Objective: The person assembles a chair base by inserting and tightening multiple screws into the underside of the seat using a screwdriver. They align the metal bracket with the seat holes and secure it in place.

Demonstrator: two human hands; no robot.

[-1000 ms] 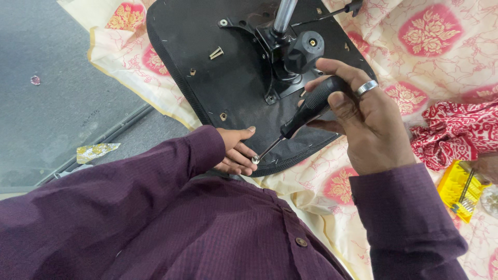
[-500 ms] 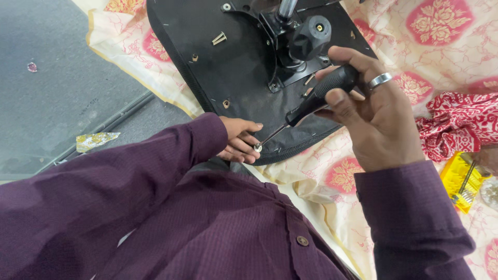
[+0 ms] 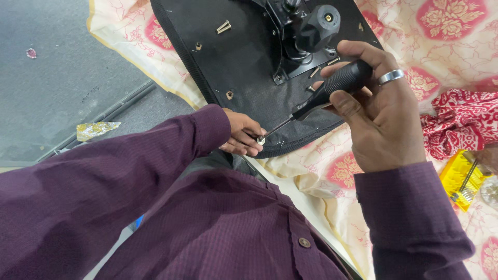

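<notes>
Gripping: right hand (image 3: 386, 116) is clenched round the black handle of a screwdriver (image 3: 321, 96); a ring sits on one finger.
Pinching: left hand (image 3: 243, 136) has its fingers (image 3: 252, 141) closed on a small silver screw (image 3: 261, 140), held at the driver's tip.
Screw place: touching the left fingertips, at the near edge of the black seat (image 3: 244, 67), well below the right-hand fingers.
Seat: lies underside up on a cream cloth (image 3: 441, 36) with red flowers; a black knob (image 3: 319, 26) stands just above the right fingers.
Loose bolts: brass bolt (image 3: 224, 26) lies on the seat, far above the left fingers.
Packages: yellow box (image 3: 459, 179), rectangular, right of the right wrist; crumpled yellow wrapper (image 3: 96, 129) on the grey floor (image 3: 57, 78), left of the left sleeve.
Red cloth (image 3: 459, 124): bunched beside the right hand.
</notes>
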